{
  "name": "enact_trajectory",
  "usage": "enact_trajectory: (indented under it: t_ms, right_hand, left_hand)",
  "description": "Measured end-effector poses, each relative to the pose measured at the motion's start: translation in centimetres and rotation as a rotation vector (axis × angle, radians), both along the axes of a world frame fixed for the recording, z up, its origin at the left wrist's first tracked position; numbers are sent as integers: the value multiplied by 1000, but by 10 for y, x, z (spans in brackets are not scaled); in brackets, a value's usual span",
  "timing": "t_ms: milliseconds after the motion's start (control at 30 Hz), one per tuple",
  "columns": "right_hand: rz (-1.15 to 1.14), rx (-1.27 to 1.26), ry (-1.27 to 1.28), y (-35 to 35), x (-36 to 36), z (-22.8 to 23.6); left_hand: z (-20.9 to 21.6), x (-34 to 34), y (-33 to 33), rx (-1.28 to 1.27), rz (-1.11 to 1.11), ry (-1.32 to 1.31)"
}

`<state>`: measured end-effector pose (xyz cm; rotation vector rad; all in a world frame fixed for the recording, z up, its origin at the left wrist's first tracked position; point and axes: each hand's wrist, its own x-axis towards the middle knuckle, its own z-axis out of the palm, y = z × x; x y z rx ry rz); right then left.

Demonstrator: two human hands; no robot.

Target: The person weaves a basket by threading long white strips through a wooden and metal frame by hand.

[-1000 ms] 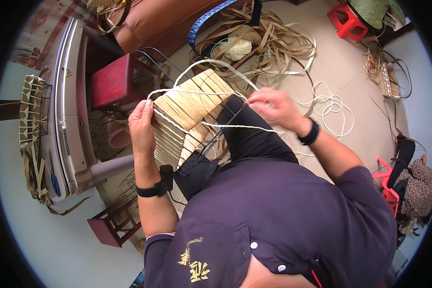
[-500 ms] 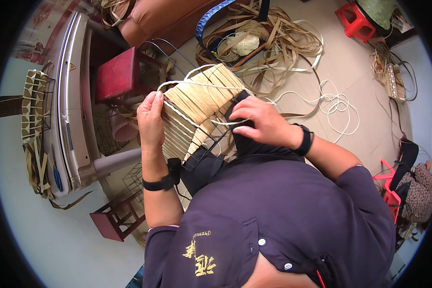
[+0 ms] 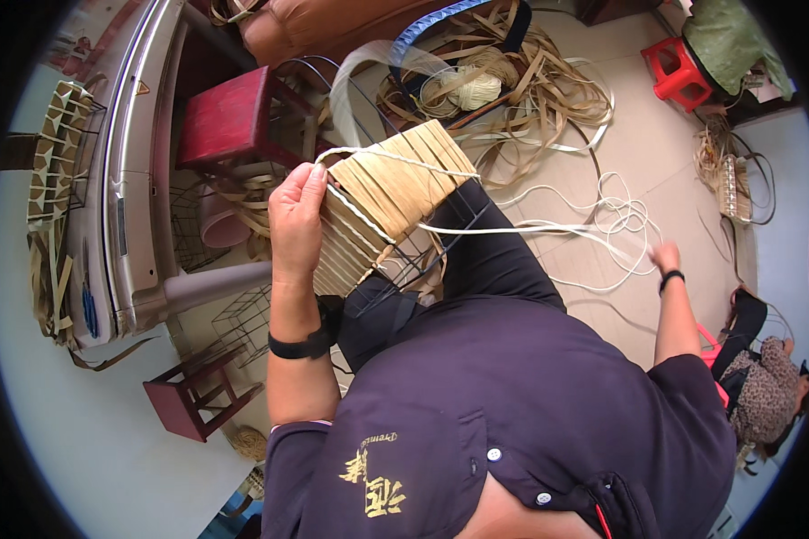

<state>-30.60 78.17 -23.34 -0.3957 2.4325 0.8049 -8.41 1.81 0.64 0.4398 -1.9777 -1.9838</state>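
A homelike weaving workshop is suggested by a brown sofa (image 3: 306,34), a red stool (image 3: 223,117), tan strips (image 3: 562,90) heaped on the tiled floor (image 3: 627,72) and a partly wrapped wire frame (image 3: 404,180).

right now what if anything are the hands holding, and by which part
The left hand pinches the white cord at its bend, by the left corner of the wrapped piece. Whether the blurred right hand grips cord cannot be told.

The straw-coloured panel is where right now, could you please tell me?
In the head view, the straw-coloured panel is at upper centre, just right of the left hand.
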Motion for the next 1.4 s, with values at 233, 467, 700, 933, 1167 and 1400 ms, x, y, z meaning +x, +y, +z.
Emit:
enact_trajectory:
  t_ms: [233, 467, 700, 933, 1167, 1400]
  right_hand:
    - [-191, -403, 170, -42, 38, -11]
    - [-117, -1662, -1018, -441, 109, 193]
    - [-498, -1771, -1086, -382, 67, 121]
    - [-308, -1128, 157, -196, -14, -4]
    - [-220, -1768, -972, -431, 67, 188]
    - [356, -1717, -771, -458, 123, 158]
  left_hand:
    - [8, -3, 13, -50, 66, -7]
    - [-2, 1, -2, 25, 26, -35]
    - [2, 8, 3, 37, 56, -46]
    - [2, 5, 6, 61, -10, -26]
    - [7, 5, 7, 73, -6, -41]
    - [12, 15, 7, 112, 28, -66]
